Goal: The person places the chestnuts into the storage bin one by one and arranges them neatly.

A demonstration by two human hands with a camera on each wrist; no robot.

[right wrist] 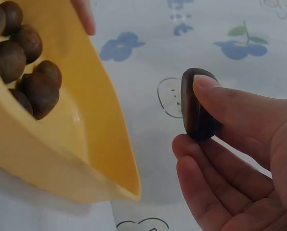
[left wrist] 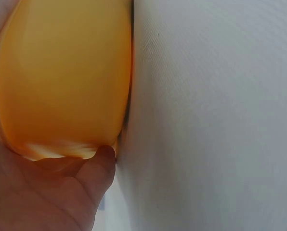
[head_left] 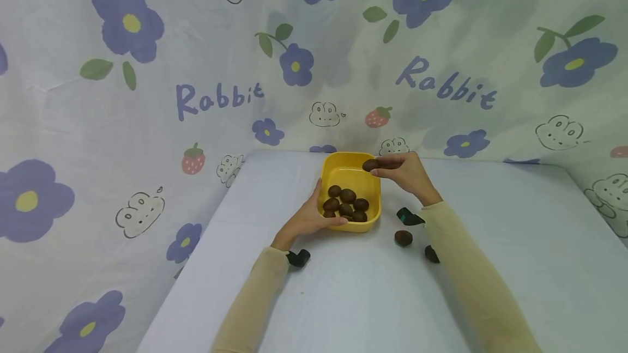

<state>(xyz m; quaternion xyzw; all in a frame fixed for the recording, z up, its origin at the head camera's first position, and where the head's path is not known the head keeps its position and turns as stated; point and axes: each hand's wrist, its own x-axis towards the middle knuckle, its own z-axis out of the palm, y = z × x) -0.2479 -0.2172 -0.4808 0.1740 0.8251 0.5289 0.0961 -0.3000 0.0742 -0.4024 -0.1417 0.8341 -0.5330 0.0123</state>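
Note:
A yellow plastic box (head_left: 349,175) stands on the white table with several brown chestnuts (head_left: 348,196) gathered in its near half. My left hand (head_left: 306,217) holds the box at its near left corner, fingers along the left wall and thumb across the near side. Over the box's far right rim, my right hand (head_left: 406,172) pinches one chestnut (right wrist: 195,103) between thumb and fingers. In the right wrist view this chestnut shows its narrow side, apart from the box wall. The left wrist view shows the box's outer wall close up, with the left hand against it.
Two loose chestnuts lie on the table right of the box: one in plain sight (head_left: 403,238), the other (head_left: 431,254) partly behind the right sleeve (head_left: 466,266). Black wrist devices show at the left cuff (head_left: 299,258) and right cuff (head_left: 409,217). A flower-printed cloth (head_left: 221,59) hangs behind the table.

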